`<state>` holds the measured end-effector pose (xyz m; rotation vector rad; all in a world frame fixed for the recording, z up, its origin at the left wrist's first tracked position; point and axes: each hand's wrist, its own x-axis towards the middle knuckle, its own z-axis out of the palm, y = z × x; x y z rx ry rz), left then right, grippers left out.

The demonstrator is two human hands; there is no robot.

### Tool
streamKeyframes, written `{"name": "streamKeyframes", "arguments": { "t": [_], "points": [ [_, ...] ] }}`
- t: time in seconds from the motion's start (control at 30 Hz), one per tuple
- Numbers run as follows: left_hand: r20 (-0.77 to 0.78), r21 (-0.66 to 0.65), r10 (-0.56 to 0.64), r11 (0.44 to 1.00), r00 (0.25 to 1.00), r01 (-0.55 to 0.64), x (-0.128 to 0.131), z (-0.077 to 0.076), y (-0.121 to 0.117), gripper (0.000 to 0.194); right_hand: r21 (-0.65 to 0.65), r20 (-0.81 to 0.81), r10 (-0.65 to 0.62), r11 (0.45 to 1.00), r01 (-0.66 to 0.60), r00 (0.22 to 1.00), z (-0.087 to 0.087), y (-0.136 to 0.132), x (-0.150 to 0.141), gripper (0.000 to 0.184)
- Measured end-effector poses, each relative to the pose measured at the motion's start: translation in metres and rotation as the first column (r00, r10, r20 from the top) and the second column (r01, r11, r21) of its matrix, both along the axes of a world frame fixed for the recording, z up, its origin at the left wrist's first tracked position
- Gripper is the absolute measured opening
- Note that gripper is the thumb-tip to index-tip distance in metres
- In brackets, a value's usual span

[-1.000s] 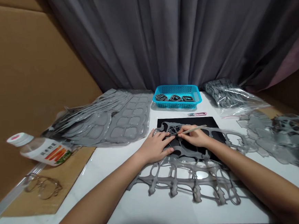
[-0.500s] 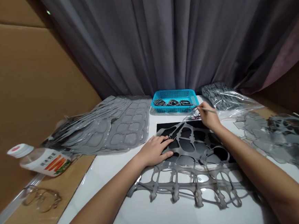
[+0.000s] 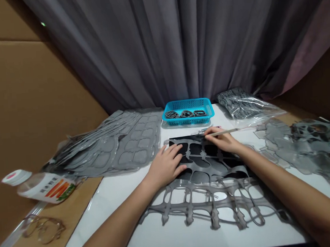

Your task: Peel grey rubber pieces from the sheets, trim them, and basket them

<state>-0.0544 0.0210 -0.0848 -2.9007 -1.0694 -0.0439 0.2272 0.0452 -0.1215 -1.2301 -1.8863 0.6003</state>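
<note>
A grey, see-through sheet with cut-out openings lies over a black mat and hangs past its near edge onto the white table. My left hand rests flat with spread fingers on the left side of the sheet. My right hand pinches a thin, pale, pen-like tool; its exact kind is unclear. The tool's tip end, partly covered by my fingers, is at the far edge of the sheet and mat. Just behind that hand lie some small thin items, too blurred to name.
A blue basket with several dark cut pieces stands at the back. To the left lies a stack of grey sheets, beside a bottle and glasses. A clear bag and loose grey scraps are on the right.
My right hand with the tool has come from the basket's front edge toward me, to the sheet's far edge. My left hand stays on the sheet. The view has shifted slightly.
</note>
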Motion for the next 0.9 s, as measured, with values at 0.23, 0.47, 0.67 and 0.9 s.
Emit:
{"name": "streamKeyframes", "arguments": {
  "t": [0.23, 0.47, 0.67, 0.9],
  "points": [
    [0.007, -0.121, -0.108, 0.987, 0.994, 0.108, 0.007, -0.02, -0.003, 0.049, -0.148, -0.033, 0.253, 0.955, -0.255, 0.967, -0.003, -0.02, -0.033, 0.015],
    [0.04, -0.147, -0.083, 0.985, 0.996, 0.088, 0.009, -0.018, -0.001, 0.05, -0.129, -0.081, 0.145, 0.979, -0.155, 0.986, -0.006, -0.017, -0.037, 0.017],
    [0.056, -0.16, -0.072, 0.984, 0.996, 0.08, 0.012, -0.02, 0.0, 0.05, -0.148, -0.068, 0.212, 0.964, -0.22, 0.975, -0.01, -0.018, -0.038, 0.016],
    [0.059, -0.153, -0.069, 0.985, 0.996, 0.078, 0.012, -0.02, 0.001, 0.049, -0.103, -0.022, 0.216, 0.971, -0.217, 0.976, -0.012, -0.018, -0.042, 0.016]
  ]
}}
